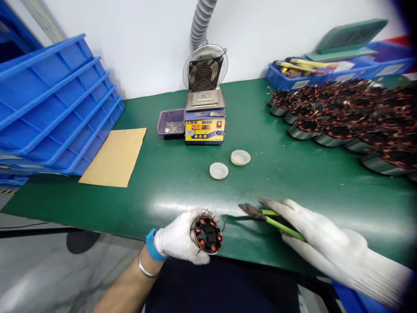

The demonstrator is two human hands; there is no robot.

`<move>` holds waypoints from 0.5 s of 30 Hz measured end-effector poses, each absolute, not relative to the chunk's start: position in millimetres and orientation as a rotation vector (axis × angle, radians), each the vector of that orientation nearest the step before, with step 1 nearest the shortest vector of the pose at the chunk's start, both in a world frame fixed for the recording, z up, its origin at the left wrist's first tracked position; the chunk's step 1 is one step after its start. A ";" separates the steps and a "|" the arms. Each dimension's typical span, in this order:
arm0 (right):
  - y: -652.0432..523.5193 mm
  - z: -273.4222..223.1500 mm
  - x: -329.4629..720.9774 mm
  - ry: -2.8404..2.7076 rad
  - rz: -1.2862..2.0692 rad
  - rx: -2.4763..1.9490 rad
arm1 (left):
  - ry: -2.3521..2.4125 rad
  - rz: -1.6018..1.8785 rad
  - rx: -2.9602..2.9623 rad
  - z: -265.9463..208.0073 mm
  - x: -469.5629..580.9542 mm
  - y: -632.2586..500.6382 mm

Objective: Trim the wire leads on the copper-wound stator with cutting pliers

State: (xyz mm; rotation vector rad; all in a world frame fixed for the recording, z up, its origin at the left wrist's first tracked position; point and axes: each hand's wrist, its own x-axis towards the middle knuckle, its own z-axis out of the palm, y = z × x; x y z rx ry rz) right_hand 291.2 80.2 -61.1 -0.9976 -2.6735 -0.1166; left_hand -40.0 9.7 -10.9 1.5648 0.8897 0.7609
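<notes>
- Head view: my left hand (180, 241), in a white glove, holds a motor stator (207, 235) at the near edge of the green tabletop (182, 182). The fingers wrap round its outer shell, and the open face with its copper windings is turned up toward the camera. Thin wire ends stick out from the top of the stator.
- Head view: my right hand (312, 237), also gloved, lies over a pair of cutters (260, 214) with green-yellow handles. The fingers are closed loosely round the handles. The dark nose of the tool points left toward the stator and sits just beside it, not touching. I cannot tell whether the blades are parted.
- Head view: I judge this as the lead-trimming step, with the tool being brought to the stray wire ends.
- Head view: the next move calls for lining the nose onto 1 wire end near the stator rim, clear of the windings, while my left hand keeps the part steady.
- Head view: farther back stand 2 white caps (219, 171), a solder pot (205, 119) with a fan (204, 69) behind it and a small grey tray (171, 121) beside it. A batch of stators (345, 117) fills the right of the tabletop, and blue crates (55, 100) are stacked at the left.
</notes>
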 end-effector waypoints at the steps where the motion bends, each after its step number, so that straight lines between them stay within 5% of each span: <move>1: 76.9 -61.1 290.8 -2.693 -0.157 -0.940 | 0.875 0.779 1.581 -12.8 -40.9 9.3; 15: 73.7 -37.1 279.8 -2.729 -0.201 -0.649 | 0.870 0.835 1.630 -17.2 -40.7 13.0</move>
